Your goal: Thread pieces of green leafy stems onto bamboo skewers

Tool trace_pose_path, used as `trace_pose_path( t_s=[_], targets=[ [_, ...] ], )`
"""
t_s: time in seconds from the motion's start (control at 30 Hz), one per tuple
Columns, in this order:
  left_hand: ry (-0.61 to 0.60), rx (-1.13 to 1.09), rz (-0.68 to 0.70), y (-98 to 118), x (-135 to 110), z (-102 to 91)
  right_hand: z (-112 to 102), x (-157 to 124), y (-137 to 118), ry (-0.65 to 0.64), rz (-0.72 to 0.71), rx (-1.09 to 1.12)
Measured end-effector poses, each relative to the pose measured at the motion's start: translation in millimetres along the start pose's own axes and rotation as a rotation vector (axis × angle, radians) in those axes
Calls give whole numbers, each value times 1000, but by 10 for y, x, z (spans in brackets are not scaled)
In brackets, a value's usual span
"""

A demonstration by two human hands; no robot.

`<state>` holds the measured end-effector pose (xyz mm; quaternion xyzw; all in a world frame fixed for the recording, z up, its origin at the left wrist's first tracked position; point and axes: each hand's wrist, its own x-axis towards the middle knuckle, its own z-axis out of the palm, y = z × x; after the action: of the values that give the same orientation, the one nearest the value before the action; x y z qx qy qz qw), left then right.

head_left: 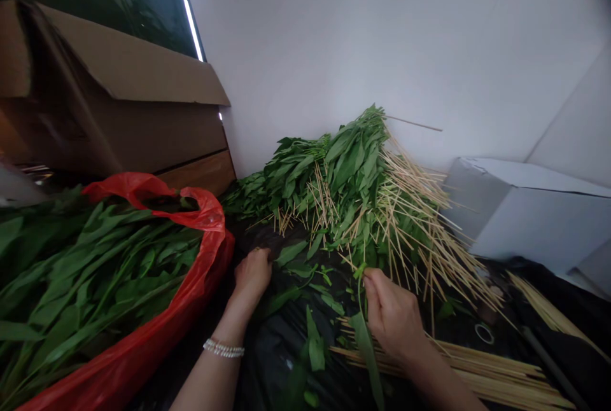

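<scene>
A creased black plastic sheet (258, 363), strewn with cut leaves (315, 344), covers our work surface. At 12 o'clock we see a pale wall (382, 29); at 10, a cardboard box (157, 131); at 3, a white box (548, 226); at 8, a red bag (219, 252) of greens. Leafy bundles (356, 156) with thin sticks are heaped centrally. At 5 o'clock the right hand (391, 315) pinches a leafy sprig (366, 350) near loose sticks (501, 366). At 7, the left hand (252, 271) has its fingertips hidden; we cannot tell their state.
</scene>
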<state>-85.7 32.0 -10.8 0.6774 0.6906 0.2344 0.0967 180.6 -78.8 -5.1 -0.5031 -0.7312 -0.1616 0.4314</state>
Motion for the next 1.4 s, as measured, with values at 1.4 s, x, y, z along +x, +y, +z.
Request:
trace_pose_path(
  t_s=[1.4],
  targets=[
    [-528, -1301, 116, 738, -399, 69, 87, -31, -29, -134, 48, 26]
  ],
)
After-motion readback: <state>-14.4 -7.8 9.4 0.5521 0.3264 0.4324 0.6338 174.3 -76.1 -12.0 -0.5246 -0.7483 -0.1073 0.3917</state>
